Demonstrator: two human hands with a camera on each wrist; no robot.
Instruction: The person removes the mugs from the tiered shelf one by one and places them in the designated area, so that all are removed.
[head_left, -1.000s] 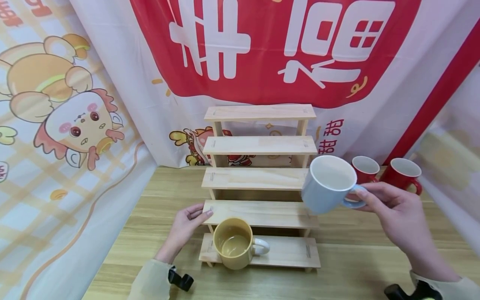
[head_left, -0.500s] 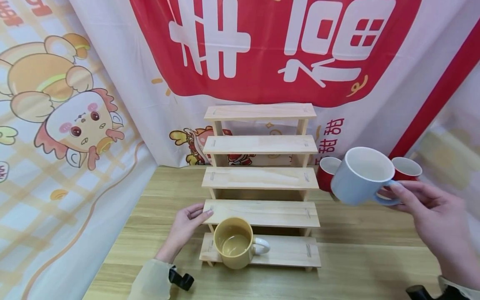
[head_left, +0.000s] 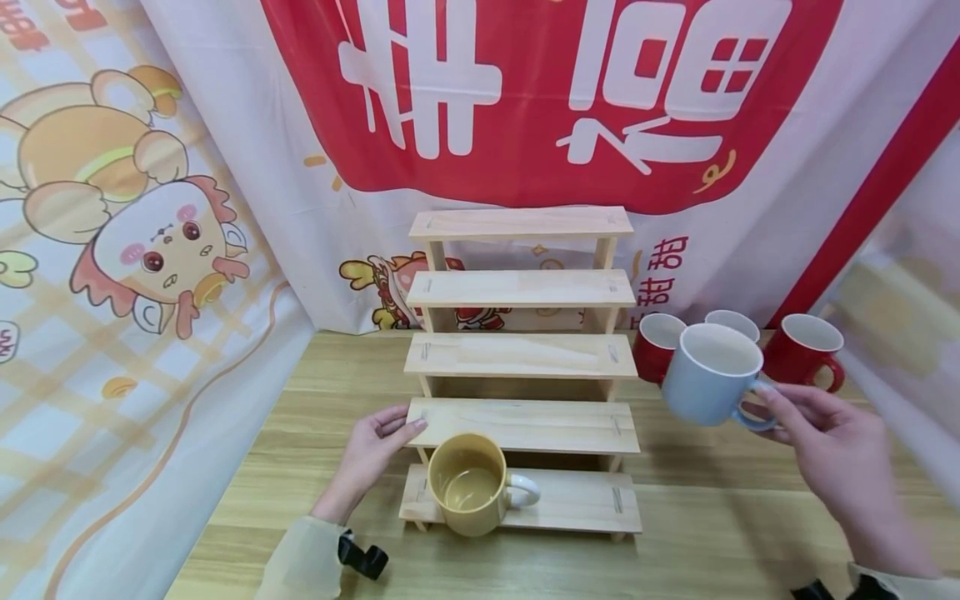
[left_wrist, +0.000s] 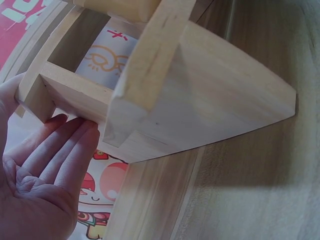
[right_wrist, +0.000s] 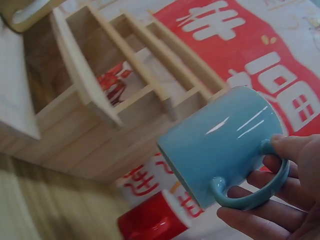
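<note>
A light-blue mug (head_left: 705,387) with a white inside hangs in the air to the right of the wooden tiered shelf (head_left: 517,358). My right hand (head_left: 840,442) holds it by its handle; the right wrist view shows the fingers curled at the handle of the mug (right_wrist: 225,140). My left hand (head_left: 378,442) grips the left end of the second step from the bottom. In the left wrist view the thumb lies over the shelf's edge (left_wrist: 145,65) and the fingers reach beneath. On the lowest step stands a yellow mug (head_left: 468,492), its white handle pointing right.
Several red mugs stand on the wooden table (head_left: 720,517) at the back right: one red mug (head_left: 654,354) beside the shelf, another red mug (head_left: 798,358) near the right cloth, one partly hidden behind the blue mug. A printed cloth (head_left: 555,100) hangs behind the shelf.
The right hand has carried the blue mug rightward, away from the shelf's right end, then slightly back left and down. The left hand and yellow mug have stayed put.
</note>
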